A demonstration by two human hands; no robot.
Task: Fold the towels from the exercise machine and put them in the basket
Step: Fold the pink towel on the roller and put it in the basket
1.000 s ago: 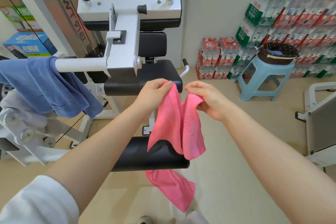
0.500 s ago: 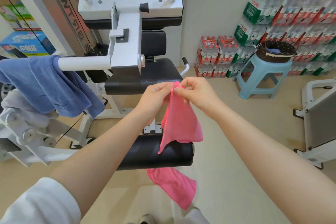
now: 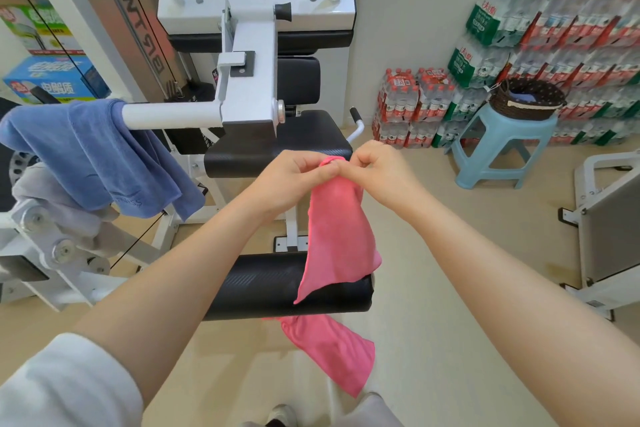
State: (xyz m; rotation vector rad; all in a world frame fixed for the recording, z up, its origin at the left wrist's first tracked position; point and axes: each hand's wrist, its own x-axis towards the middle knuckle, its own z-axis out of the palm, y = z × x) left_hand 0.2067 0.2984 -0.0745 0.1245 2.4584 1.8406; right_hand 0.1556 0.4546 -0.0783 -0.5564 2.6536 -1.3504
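A pink towel [image 3: 337, 236] hangs doubled from my two hands, which pinch its top corners together. My left hand [image 3: 291, 177] and my right hand [image 3: 381, 170] touch at the fingertips above the black roller pad [image 3: 263, 284] of the exercise machine [image 3: 249, 55]. The towel's lower end [image 3: 332, 350] shows beneath the pad. A blue towel [image 3: 90, 156] is draped over the machine's white bar at the left, with a pale grey towel [image 3: 52, 198] under it. The dark woven basket [image 3: 526, 102] sits on a light blue stool [image 3: 498, 149] at the right, with something blue inside.
Shrink-wrapped packs of water bottles [image 3: 554, 45] are stacked against the right wall behind the stool. A white machine frame [image 3: 609, 225] stands at the far right. Cardboard boxes [image 3: 48, 80] sit at the left. Beige floor lies between me and the stool.
My hands, apart and holding the towel spread a second ago, have come together, folding the pink towel in half lengthwise. The hanging part is now narrower.
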